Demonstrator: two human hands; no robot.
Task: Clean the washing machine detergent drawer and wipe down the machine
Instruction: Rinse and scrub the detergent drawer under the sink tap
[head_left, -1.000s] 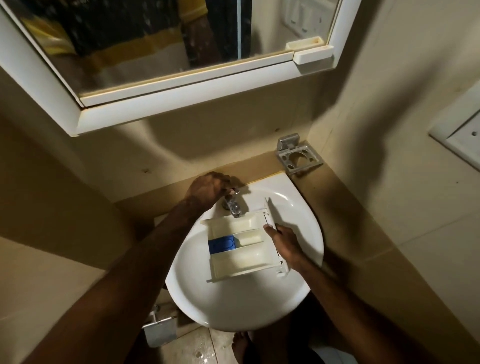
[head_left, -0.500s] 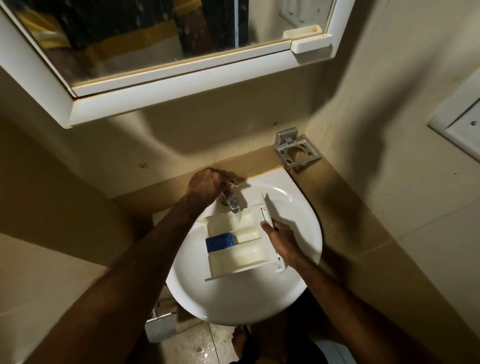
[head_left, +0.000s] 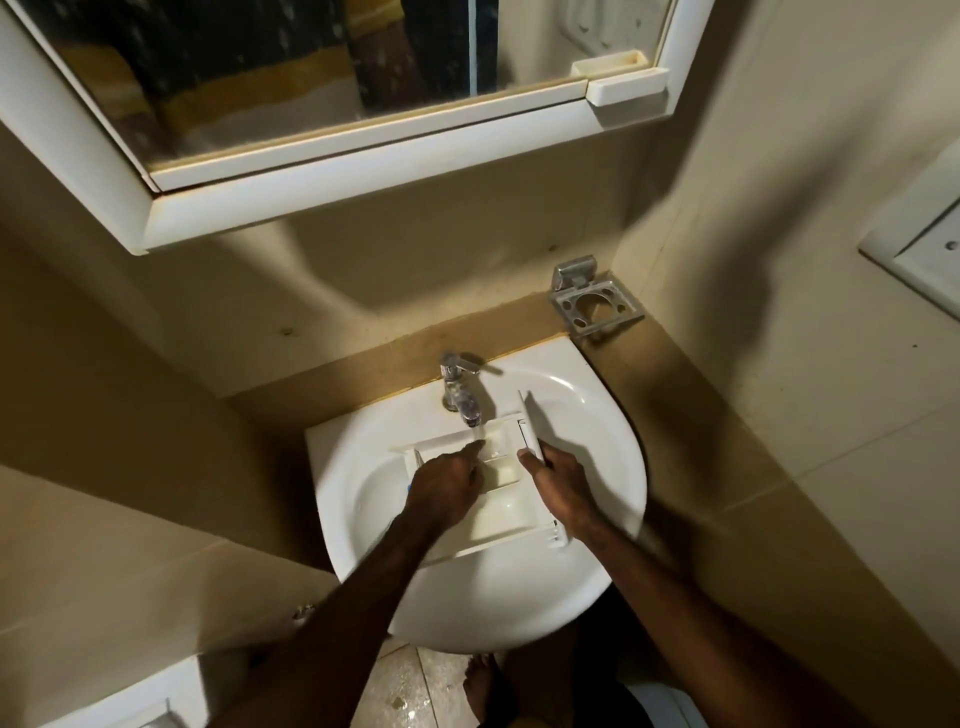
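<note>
The cream detergent drawer (head_left: 501, 512) lies in the white corner sink (head_left: 587, 415), under the chrome tap (head_left: 460, 392). Water runs from the spout into the drawer's back compartment. My right hand (head_left: 563, 480) grips the drawer by its front panel on the right side. My left hand (head_left: 447, 486) rests on top of the drawer with the index finger stretched toward the stream; it covers the blue insert, of which only a sliver shows at the left.
A mirror cabinet (head_left: 363, 171) hangs over the sink. A metal holder (head_left: 595, 301) is fixed in the wall corner at the right. Tiled walls close in on both sides. My bare foot (head_left: 480, 686) shows on the wet floor below.
My left hand has left the tap handle and come down onto the drawer. Water now runs from the spout. My right hand keeps its hold on the drawer.
</note>
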